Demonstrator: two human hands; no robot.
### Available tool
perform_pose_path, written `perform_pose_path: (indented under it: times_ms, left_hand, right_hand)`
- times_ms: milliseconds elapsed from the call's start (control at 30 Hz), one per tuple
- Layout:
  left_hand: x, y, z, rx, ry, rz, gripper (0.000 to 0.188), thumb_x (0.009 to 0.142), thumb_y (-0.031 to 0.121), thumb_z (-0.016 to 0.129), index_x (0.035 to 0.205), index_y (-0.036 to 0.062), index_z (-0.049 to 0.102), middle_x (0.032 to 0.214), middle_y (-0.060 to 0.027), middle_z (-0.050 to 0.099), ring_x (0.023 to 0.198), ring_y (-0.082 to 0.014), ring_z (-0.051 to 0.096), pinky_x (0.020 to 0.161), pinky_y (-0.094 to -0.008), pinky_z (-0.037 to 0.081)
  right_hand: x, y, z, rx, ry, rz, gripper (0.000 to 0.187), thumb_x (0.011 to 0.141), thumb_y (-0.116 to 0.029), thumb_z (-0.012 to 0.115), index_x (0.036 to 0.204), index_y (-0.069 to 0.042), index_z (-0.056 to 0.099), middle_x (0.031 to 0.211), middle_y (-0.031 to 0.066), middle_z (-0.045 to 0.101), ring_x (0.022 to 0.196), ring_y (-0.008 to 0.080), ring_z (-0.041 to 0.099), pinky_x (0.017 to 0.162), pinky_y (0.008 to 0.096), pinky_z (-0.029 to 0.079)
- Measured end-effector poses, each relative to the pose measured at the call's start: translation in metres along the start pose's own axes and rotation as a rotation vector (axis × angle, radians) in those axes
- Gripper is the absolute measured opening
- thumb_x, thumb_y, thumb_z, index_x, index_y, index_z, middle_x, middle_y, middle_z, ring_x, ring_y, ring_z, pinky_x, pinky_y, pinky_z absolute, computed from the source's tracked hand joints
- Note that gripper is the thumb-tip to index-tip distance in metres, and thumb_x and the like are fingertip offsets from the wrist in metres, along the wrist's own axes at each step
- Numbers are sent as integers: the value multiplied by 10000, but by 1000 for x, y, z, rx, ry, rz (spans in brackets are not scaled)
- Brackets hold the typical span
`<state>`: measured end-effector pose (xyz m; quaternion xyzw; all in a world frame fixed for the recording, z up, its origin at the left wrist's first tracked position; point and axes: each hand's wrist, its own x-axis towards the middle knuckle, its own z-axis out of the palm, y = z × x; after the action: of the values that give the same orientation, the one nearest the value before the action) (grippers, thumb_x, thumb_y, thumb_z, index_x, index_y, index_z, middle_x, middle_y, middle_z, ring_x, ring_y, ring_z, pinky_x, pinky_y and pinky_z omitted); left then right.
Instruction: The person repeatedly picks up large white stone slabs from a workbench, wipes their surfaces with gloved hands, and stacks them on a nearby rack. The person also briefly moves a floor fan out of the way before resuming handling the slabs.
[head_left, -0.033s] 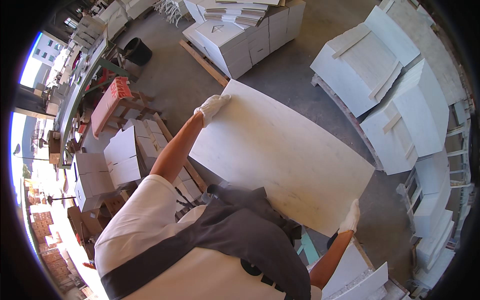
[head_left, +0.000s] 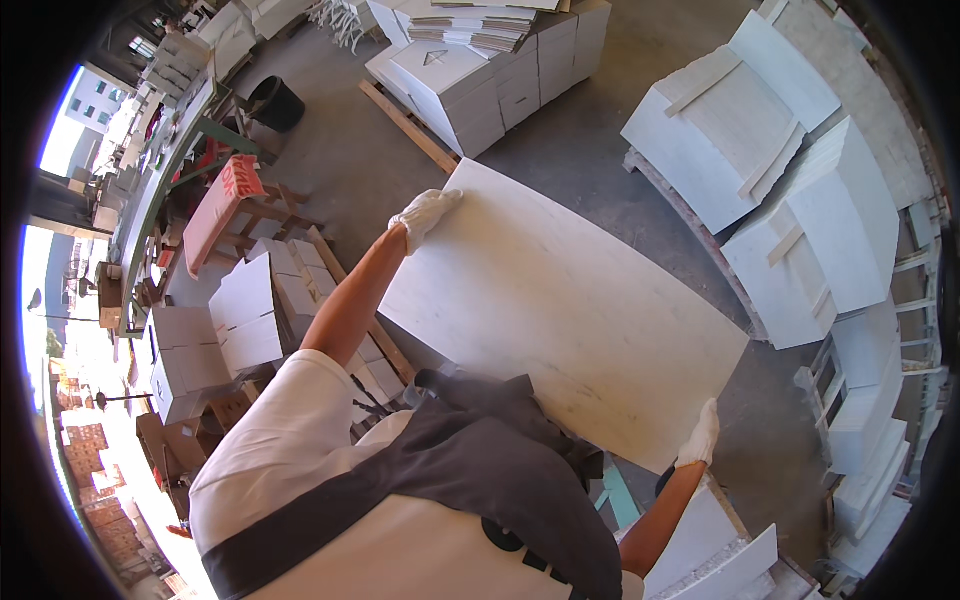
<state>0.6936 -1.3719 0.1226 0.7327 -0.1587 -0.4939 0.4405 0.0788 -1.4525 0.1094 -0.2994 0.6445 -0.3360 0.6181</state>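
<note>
A large rectangular slab of white stone with faint grey veins (head_left: 560,310) is held out in front of my body. My left hand (head_left: 425,217), in a white knit glove, grips its far left edge close to a corner. At the near right edge my right hand (head_left: 698,438), gloved the same way, has hold of it by another corner. The fingers of both hands are partly hidden by the slab's edges. A dark apron (head_left: 450,470) covers my front, just below the slab.
White cartons (head_left: 490,95) stand on a wooden pallet ahead. To the right are stacks of stone slabs (head_left: 720,140) with wooden spacers. More cartons (head_left: 245,315) sit at left, near a padded trestle (head_left: 225,210) and a black bucket (head_left: 275,103). Slabs (head_left: 715,565) lie at lower right.
</note>
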Motion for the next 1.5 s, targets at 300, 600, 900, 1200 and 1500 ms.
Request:
perform_pose_path:
  times_ms: [300, 600, 900, 1200, 1500]
  left_hand:
    - [5, 14, 19, 118, 27, 102, 434, 984, 421, 572, 1074, 9, 676, 968, -22, 667, 886, -116, 604, 824, -310, 494]
    - [12, 28, 44, 157, -155, 120, 431, 993, 406, 577, 1128, 7, 669, 1014, -21, 678, 903, -110, 617, 822, -293, 505]
    - [44, 26, 95, 166, -403, 231, 505, 1014, 419, 566, 1301, 6, 606, 1161, -43, 677, 1017, -126, 645, 889, -279, 534]
    - [43, 53, 238, 459, -665, 223, 508, 1003, 457, 569, 1212, -1, 644, 1088, 9, 627, 1025, -86, 541, 947, -270, 420]
    - [-120, 82, 496, 1021, -905, 558, 758, 927, 577, 556, 1360, -44, 514, 1265, -143, 593, 1185, -240, 516, 1052, -399, 372]
  right_hand:
    - [-26, 22, -7, 69, 85, -14, 625, 1003, -490, 519, 1398, -7, 484, 1350, 125, 557, 1187, 256, 566, 992, 392, 477]
    - [-51, 60, -36, 122, 224, -119, 546, 1001, -458, 540, 1321, -15, 542, 1241, 120, 613, 1094, 248, 612, 900, 384, 518]
    - [-103, 115, -82, -212, 382, -229, 464, 994, -420, 556, 1155, 5, 650, 1008, 99, 676, 934, 210, 615, 813, 360, 495]
    - [-229, 172, -84, 5, 873, 39, 671, 970, -537, 532, 1310, 40, 574, 1172, 100, 636, 1036, 186, 565, 907, 340, 461]
    - [-336, 282, -74, 638, 1100, 40, 606, 1028, -472, 460, 1382, 15, 524, 1266, 101, 615, 1163, 200, 551, 1009, 341, 429]
